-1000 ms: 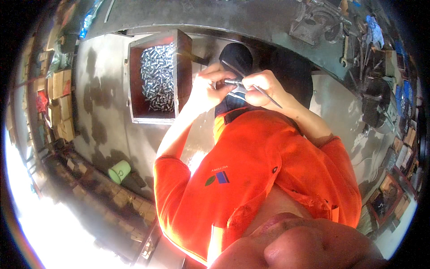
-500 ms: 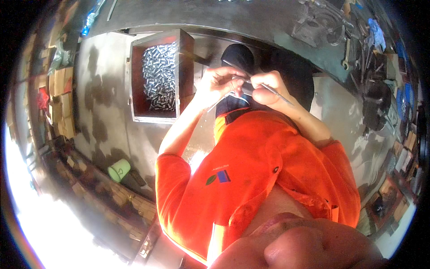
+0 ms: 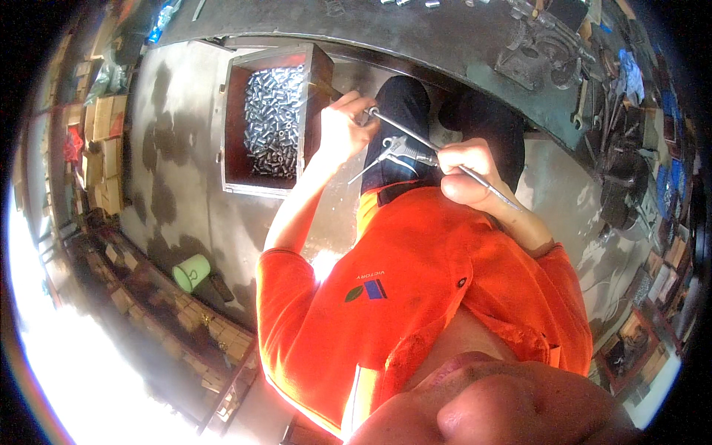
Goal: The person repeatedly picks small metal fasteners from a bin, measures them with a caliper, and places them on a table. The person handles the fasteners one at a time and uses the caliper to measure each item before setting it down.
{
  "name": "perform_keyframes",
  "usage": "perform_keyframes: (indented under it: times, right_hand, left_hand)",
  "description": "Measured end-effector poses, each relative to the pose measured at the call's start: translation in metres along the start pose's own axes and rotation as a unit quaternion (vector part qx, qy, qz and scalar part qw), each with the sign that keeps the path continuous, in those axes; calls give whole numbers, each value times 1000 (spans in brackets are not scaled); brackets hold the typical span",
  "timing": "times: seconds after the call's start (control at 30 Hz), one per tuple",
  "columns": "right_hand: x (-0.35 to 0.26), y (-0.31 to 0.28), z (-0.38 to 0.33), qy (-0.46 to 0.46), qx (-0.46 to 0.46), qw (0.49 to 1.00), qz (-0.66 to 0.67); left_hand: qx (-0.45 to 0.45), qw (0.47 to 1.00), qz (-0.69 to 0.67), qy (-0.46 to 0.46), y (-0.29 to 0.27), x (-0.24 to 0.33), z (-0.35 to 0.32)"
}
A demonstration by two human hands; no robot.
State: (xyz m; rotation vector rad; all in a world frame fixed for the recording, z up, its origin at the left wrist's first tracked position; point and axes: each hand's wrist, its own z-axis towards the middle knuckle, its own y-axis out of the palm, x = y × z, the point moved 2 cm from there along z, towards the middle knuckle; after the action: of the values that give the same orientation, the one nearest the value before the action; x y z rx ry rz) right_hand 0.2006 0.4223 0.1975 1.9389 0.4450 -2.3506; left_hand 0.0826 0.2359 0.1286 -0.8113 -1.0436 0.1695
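Note:
My right hand (image 3: 467,170) is closed around a thin metal rod (image 3: 415,133) and the hose end of a silver air blow gun (image 3: 400,148). The blow gun hangs out toward my left, its thin nozzle pointing down over my thigh. From the fist, the rod runs up to my left hand (image 3: 345,127) and also back over my right wrist. My left fingers are pinched together at a small metal sleeve (image 3: 371,113) by the rod's far tip. Whether the rod passes through the sleeve is too small to tell.
Left of my legs stands a wooden box (image 3: 227,133) with many small silver metal sleeves (image 3: 274,119). A dark workbench (image 3: 356,37) crosses ahead, with a wrench (image 3: 578,111) and a metal fixture (image 3: 545,52) at its right. A green cup (image 3: 191,273) lies on the floor.
My hands have drawn apart: the left moved left, the right slightly right and down. The rod's length and the blow gun now show between them.

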Motion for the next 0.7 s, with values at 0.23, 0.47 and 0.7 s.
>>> perform_keyframes:
  times: [0.23, 0.47, 0.7]
  right_hand:
    - [36, 17, 18, 19, 5, 998, -62]
    - [44, -4, 15, 74, 39, 995, -48]
    - [32, -36, -5, 59, 145, 987, -46]
  left_hand:
    - [-40, 991, 26, 124, 9, 19, -5]
    - [-54, 987, 19, 147, 23, 8, 22]
    - [10, 993, 46, 105, 32, -14, 148]
